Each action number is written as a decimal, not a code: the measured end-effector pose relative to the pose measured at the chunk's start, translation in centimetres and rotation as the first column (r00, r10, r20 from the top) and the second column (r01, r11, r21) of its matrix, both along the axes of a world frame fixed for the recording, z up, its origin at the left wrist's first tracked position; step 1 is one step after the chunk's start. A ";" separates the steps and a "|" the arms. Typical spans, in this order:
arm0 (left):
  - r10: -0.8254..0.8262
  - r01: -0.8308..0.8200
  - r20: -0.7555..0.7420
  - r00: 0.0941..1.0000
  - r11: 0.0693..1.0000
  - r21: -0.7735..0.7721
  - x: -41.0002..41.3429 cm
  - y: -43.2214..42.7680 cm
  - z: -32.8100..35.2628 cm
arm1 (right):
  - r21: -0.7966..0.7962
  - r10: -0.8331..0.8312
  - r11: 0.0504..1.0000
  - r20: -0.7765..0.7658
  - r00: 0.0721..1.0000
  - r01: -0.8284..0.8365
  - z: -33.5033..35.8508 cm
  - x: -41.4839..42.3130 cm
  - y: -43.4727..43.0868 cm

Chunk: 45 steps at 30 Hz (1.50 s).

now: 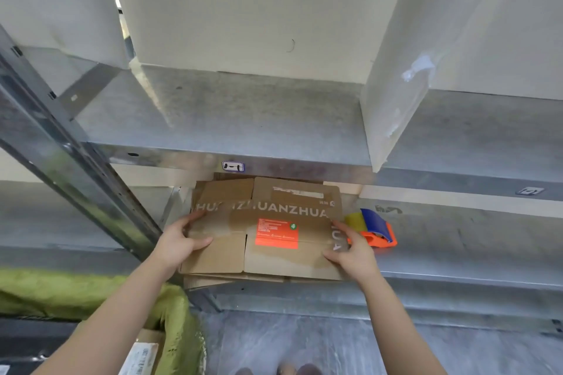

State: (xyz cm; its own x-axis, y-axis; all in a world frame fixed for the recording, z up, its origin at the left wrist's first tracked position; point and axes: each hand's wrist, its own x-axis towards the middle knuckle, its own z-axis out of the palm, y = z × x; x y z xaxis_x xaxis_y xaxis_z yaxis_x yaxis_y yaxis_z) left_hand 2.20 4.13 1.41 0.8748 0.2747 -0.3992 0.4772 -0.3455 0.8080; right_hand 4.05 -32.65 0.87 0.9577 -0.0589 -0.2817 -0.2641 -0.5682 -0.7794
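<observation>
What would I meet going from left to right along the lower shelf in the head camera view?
Metal upright → left hand → flattened cardboard box, held at both ends → right hand → orange and blue tape dispenser.

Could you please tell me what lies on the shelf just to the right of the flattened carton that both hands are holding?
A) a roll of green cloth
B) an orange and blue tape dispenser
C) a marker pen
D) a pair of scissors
B: the tape dispenser, orange with a blue guard, lies on the shelf just beyond the right hand, which with the left hand grips the carton.
</observation>
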 end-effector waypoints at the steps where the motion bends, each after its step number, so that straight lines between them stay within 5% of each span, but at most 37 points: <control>1: 0.008 -0.007 0.014 1.000 1.000 -0.027 -0.1 0.1 0.4 | 0.022 0.010 1.000 0.018 1.000 -0.011 0.7 0.1 -0.3; 11: -0.038 0.038 0.152 0.988 0.999 0.003 -0.9 -3.2 2.8 | -0.028 -0.001 1.000 0.130 0.992 0.005 4.7 0.1 -5.1; 23: -0.161 0.138 0.212 0.964 0.983 0.120 -3.3 -25.5 2.6 | -0.082 -0.030 0.996 0.092 0.995 0.037 3.1 -2.9 -26.2; 35: -0.185 0.197 0.152 0.971 0.978 -0.070 -2.3 -43.7 -1.4 | -0.207 -0.052 0.975 0.121 0.991 0.076 2.1 -4.0 -44.3; 45: -0.320 0.334 0.095 0.942 0.906 -0.261 2.7 -51.0 1.0 | -0.014 -0.173 0.984 0.130 0.976 0.176 1.6 1.0 -47.9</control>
